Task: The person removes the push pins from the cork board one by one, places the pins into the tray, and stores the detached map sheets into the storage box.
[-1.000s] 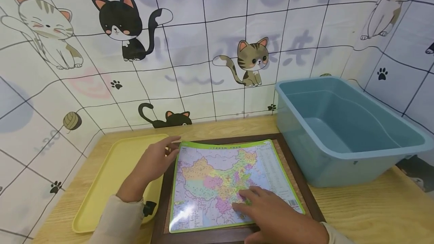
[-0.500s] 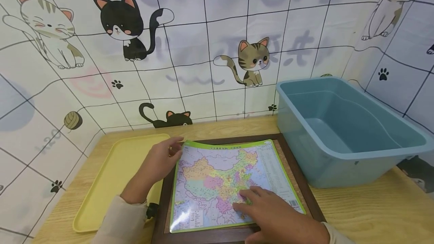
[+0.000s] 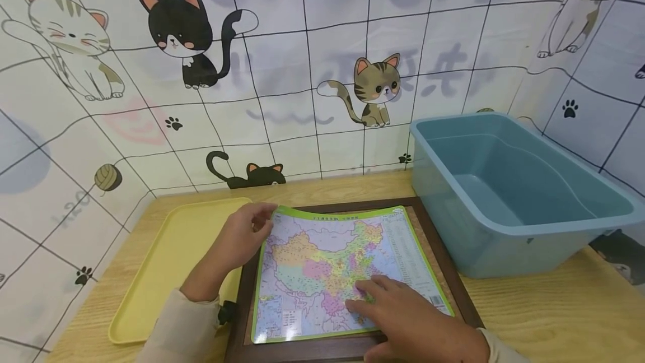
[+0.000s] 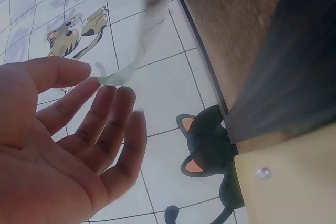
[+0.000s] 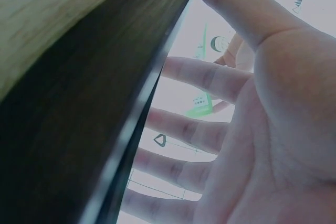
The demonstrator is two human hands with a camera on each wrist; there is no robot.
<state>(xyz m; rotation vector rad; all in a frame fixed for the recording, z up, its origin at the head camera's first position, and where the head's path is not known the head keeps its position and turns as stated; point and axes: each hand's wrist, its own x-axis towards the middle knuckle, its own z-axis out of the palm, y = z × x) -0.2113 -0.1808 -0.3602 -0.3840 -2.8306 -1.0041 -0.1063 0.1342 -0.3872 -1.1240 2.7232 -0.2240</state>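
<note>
A laminated map sheet with a green border lies over a cork board in a dark wooden frame. My left hand is at its upper left corner. In the left wrist view the thumb and forefinger of the left hand pinch the map's edge, which curves up off the cork. On the map's lower right part rests my right hand, fingers spread. The right wrist view shows the fingers of the right hand extended, with the tips hidden behind the dark frame edge.
A yellow tray lies to the left, partly under the left forearm. On the right stands a blue plastic tub with high walls. Wall covering with printed cats rises behind the wooden table.
My left hand has shifted slightly right along with the map's upper left corner, which now curls up more. The right hand stays in place on the map.
</note>
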